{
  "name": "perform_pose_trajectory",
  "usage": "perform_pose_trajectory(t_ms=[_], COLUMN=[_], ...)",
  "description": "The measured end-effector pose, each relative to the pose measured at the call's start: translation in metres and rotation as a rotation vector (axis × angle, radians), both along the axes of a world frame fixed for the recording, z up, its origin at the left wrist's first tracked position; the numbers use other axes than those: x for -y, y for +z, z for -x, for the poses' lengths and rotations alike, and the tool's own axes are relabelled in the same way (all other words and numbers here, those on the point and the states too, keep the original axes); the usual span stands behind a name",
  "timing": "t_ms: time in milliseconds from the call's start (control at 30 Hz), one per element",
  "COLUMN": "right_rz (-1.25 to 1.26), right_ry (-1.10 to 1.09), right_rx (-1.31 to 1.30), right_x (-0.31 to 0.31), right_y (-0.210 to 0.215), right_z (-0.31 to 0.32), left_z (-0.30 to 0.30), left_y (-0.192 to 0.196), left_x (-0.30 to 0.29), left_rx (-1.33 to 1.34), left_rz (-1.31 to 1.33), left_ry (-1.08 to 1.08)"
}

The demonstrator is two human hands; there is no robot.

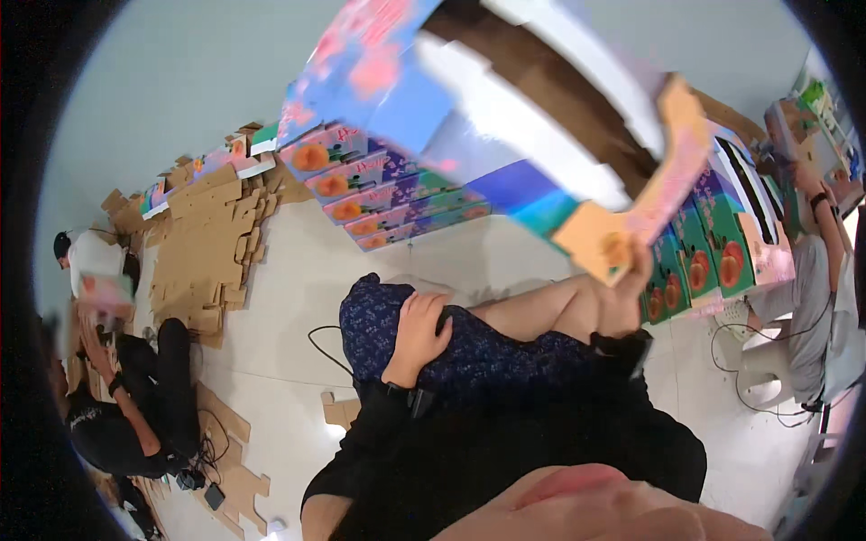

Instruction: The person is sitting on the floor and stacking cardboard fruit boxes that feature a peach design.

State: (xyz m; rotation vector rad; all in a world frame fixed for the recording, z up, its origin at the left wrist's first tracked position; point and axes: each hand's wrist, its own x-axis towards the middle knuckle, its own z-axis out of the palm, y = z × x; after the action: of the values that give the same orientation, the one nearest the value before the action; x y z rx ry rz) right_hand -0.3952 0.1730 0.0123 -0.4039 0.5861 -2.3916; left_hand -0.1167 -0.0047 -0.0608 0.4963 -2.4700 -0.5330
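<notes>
I see the two hands well apart: the left hand [422, 326] lies palm down on dark floral fabric [505, 361] over the wearer's leg, fingers loosely spread and holding nothing, while the right hand [634, 270] is raised on the other side, its fingers closed on the lower corner of a printed carton [528, 135]. The right palm and thumb are too hidden for me to read the full grip. A black band [410, 399] circles the left wrist, and dark gear sits at the right one. Beneath them I get a pale, glossy tiled floor [289, 298], meeting a grey-blue wall [216, 63]. Flattened brown cardboard [194, 257] is heaped to the left, stacked pink cartons [356, 185] stand ahead, and green-sided cartons [699, 266] line up to the right. At the left edge I make out a person in black [117, 433] sitting low and a person in white [95, 261] farther off; at the right edge, a person in grey trousers [807, 316] beside a pale stool [765, 365]. The held carton hangs tilted in the air at top centre, partly out of my view and blurred: blue with pink blossoms, white flaps around a long brown opening, and a peach-coloured end piece by the fingers.
</notes>
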Motion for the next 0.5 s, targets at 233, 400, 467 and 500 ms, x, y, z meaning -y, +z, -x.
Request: perform_pose_trajectory(t_ms=[233,400,467,500], right_rz=[0.151,-0.081,-0.255,-0.227], right_ry=[-0.376,-0.615,-0.908,-0.756], right_rx=[-0.405,-0.333,-0.330,-0.318], right_x=[-0.130,-0.164,-0.172,-0.177], right_y=[0.062,0.117,0.121,0.123], right_z=[0.045,0.039,0.052,0.057], left_z=[-0.004,-0.001,0.000,-0.001], left_y=[-0.025,-0.026,-0.029,-0.028], left_x=[-0.010,-0.007,-0.007,-0.008], left_rx=[0.281,0.314,0.204,0.219], left_rz=[-0.076,-0.112,-0.068,-0.072], left_ry=[-0.273,-0.309,-0.285,-0.281])
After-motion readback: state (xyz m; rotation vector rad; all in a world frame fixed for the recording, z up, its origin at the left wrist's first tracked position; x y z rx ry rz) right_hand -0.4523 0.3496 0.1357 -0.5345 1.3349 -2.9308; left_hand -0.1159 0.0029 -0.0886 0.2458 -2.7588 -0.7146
